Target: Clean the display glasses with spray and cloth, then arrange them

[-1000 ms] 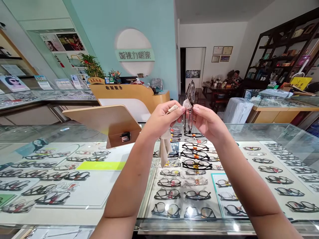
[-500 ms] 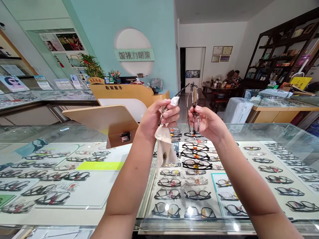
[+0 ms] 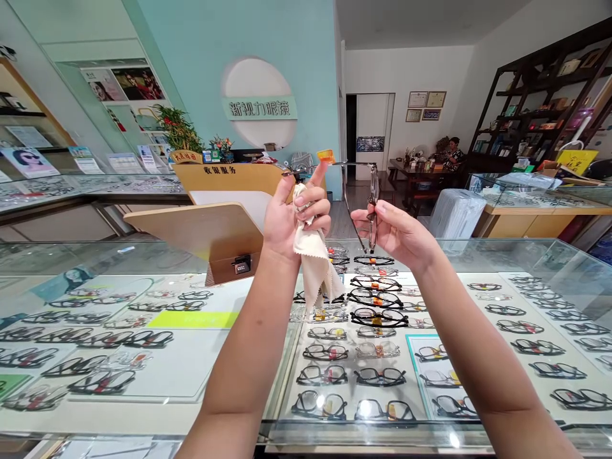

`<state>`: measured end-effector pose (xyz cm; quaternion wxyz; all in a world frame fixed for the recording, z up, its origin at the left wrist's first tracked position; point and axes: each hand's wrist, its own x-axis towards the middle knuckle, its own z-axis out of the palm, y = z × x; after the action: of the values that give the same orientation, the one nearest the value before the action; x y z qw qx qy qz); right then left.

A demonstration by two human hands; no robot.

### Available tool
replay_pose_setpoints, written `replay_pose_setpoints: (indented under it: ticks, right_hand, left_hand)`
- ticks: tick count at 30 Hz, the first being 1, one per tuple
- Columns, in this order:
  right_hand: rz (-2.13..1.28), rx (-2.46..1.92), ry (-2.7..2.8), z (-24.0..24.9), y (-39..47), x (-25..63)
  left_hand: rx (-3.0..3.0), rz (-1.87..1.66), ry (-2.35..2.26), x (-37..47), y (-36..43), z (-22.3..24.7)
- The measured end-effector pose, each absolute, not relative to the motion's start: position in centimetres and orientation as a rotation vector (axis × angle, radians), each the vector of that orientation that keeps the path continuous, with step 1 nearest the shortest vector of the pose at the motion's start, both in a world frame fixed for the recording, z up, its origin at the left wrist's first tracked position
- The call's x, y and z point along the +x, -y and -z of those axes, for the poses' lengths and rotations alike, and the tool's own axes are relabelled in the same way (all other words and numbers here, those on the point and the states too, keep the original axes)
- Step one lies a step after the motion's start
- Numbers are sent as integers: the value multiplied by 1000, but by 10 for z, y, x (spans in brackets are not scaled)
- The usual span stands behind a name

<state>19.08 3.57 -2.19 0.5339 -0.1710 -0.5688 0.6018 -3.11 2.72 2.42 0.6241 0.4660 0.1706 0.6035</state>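
Note:
My right hand (image 3: 399, 236) pinches a pair of dark-framed eyeglasses (image 3: 373, 213) by the front, which is turned edge-on and upright. One temple hangs down beside my fingers; the other reaches left to my left hand (image 3: 299, 217). That hand has its lower fingers curled round a cream cleaning cloth (image 3: 313, 255) with a zigzag edge, which dangles below. Its thumb and index finger are spread near the dark temple tip, and whether they touch it is unclear. An orange tag (image 3: 326, 156) shows at the index fingertip; how it is attached cannot be seen.
Below my arms, a glass display case (image 3: 282, 382) holds rows of eyeglasses. A tilted wooden-backed mirror or board (image 3: 191, 233) stands on it at left. Behind are a wooden cashier counter (image 3: 234, 182), a wrapped grey box (image 3: 456, 213) and a seated person (image 3: 453, 153) at a desk.
The left thumb and index finger have spread apart and risen. The tag, white before, now shows orange and higher. The eyeglasses have turned slightly, with the upper temple now nearly level.

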Motion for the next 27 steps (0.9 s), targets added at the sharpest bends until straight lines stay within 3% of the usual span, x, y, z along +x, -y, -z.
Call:
replay_pose_setpoints:
  ticks: [7,11,16,27]
  right_hand:
    - [-1386,-395,1357,16,-32,198]
    - [-1364,-358,1357,14,-31,201]
    - [-1245,-425,1354,12,-29,205]
    - [-988,-442,1187,15,-41,215]
  left_hand:
    - [1131,-1395,-470,-30,-26,-28]
    - [1662,-1487,-638,-24,-13,-19]
    - [2274,-1236,-879,-17,5,-12]
    - [2117,-1081,-898,-18,7,-13]
